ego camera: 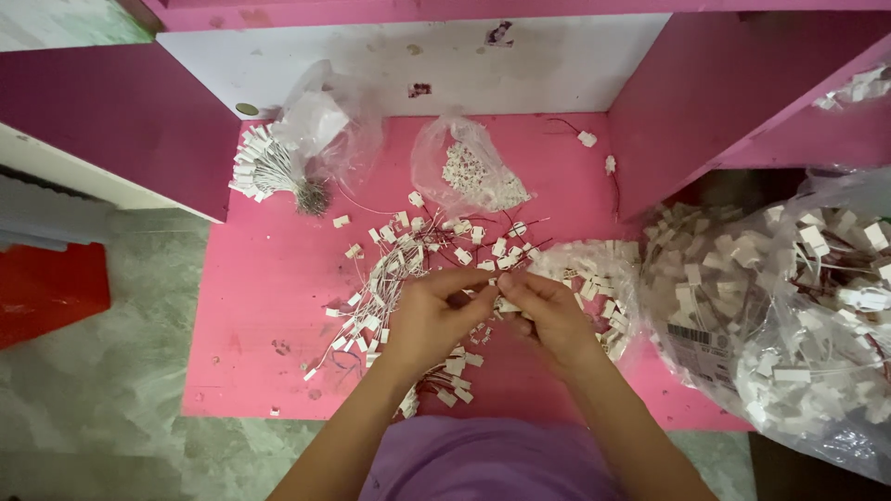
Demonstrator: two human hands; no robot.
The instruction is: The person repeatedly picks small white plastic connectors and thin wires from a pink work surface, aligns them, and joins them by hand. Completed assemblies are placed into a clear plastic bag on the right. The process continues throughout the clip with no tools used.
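Hands meet over a pink worktop [269,278], the left hand [429,315] and right hand [549,311] both pinched shut on one small white connector [494,295] held between the fingertips, just above a loose heap of wired connectors [408,255].

Risk lies mostly in the clutter. Thin wires trail from the heap under both wrists, so a sleeve or forearm could snag them and drag pieces toward the near edge, where a few already sit close to the drop. To the right, a large clear bag [789,306] bulges past the worktop's corner and looks liable to slump or spill if nudged by the right elbow. A smaller open bag [594,278] lies touching the right hand's side.

Room is tight. Pink side walls [705,102] close in left and right, a white back panel [418,56] shuts the far side, and two more bags [464,167] fill the far middle. Bare worktop remains only at the near left.
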